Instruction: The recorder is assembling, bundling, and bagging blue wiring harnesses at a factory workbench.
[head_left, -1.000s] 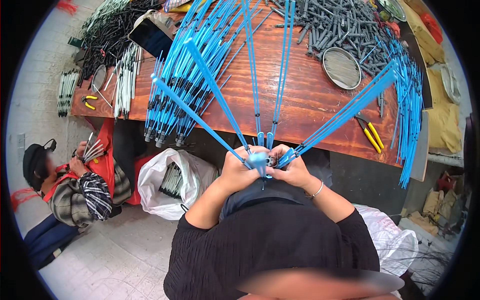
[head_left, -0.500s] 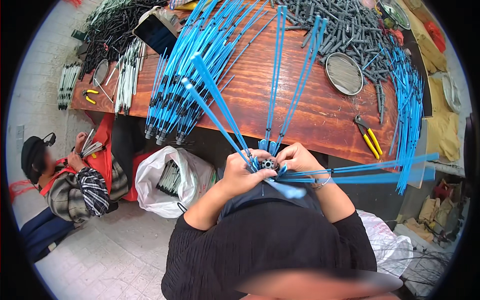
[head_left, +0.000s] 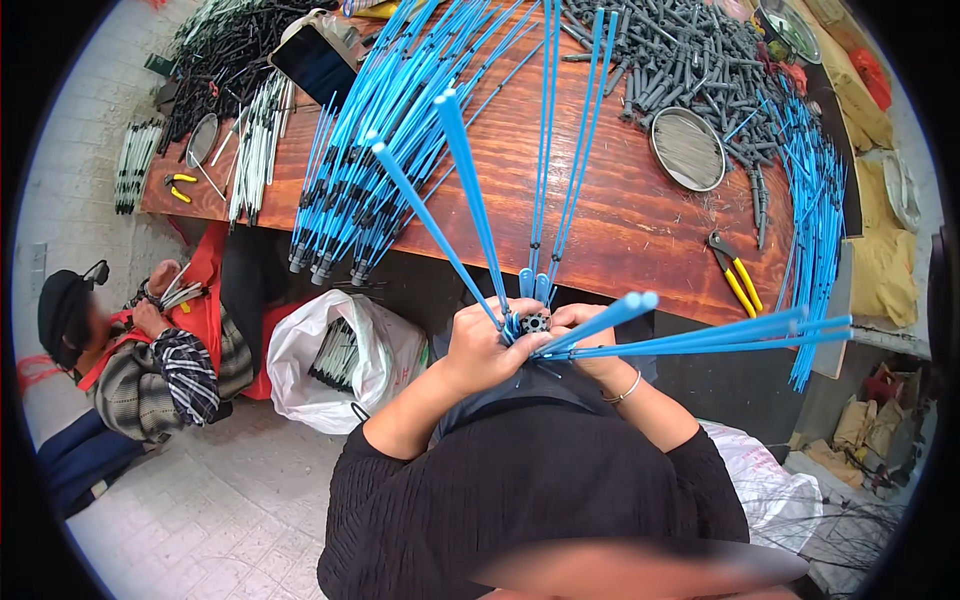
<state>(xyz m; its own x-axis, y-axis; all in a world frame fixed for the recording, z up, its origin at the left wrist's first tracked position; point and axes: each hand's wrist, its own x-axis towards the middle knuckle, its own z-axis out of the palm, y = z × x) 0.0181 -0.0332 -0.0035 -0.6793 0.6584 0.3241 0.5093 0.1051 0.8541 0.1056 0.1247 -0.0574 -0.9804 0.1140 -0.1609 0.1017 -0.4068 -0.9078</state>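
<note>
We see the left hand (head_left: 482, 335) curled around the black hub (head_left: 535, 323) and the bases of the rods (head_left: 468, 190) at the centre of the frame; the right hand (head_left: 590, 345) bunches at the hub's right, partly hidden, so we cannot tell what it pinches. The hub sits between both, nearer the left fingers, its round face towards us. From it the rods' long axes fan to upper left, top and right, over the table (head_left: 490, 235), with pliers (head_left: 735, 275) at right.
</note>
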